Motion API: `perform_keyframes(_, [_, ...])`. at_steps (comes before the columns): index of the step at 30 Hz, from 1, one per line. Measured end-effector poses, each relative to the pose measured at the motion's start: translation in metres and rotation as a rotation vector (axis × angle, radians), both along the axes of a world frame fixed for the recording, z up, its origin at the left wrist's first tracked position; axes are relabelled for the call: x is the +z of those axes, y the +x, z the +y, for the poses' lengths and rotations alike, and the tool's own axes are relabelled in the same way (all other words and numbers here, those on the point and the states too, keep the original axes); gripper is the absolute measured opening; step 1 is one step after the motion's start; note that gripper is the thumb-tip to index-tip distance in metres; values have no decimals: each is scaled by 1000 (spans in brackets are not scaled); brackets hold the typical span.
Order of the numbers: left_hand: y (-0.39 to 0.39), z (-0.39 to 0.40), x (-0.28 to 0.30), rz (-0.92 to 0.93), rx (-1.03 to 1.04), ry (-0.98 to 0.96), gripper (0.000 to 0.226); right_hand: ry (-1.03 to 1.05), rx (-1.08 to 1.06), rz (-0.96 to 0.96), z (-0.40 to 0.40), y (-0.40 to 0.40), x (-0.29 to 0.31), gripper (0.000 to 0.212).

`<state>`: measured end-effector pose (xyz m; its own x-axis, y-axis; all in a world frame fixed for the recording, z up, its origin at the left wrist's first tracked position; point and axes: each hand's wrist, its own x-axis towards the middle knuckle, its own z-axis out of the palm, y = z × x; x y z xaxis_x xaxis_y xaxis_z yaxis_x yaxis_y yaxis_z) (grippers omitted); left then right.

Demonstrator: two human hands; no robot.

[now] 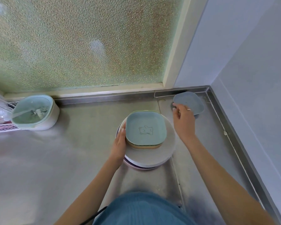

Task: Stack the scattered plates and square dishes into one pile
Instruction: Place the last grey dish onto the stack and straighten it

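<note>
While the left hand [119, 140] lies flat-fingered against the pile of pale round plates and pastel square dishes [146, 127], the right hand [182, 120] pinches the grey-blue square dish [189, 102] in the far corner. A shallow pinch could let it slip; a careless landing might shove the pile askew. Brushed steel counter [71, 151], frosted window [79, 41], grey wall [250, 54].

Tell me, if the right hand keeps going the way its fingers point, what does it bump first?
The right hand would meet the blue square dish in the counter's far corner. Its fingertips seem already at the rim, though actual contact is unclear.
</note>
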<state>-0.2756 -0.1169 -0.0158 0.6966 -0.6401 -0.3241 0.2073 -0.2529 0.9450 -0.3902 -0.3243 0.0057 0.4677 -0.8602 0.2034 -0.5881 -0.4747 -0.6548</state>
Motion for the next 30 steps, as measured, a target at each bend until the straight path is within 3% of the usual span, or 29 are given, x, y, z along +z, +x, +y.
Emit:
perform_keyframes(3, [1,2,-1,-1,-14,30,40,17,-95,198,-38,2,-24,27])
perform_keyframes(9, [0,0,3,8,8,55,38,50,-70,475,-70,19,-55,42])
perform_keyframes(14, [-3,-3,3,-11,33,64,35,102,-62,512,-82,27,-68,48])
perform_keyframes(30, [-2,-5,4,-71,26,124,34,-17,-132,426,-71,28,-73,24])
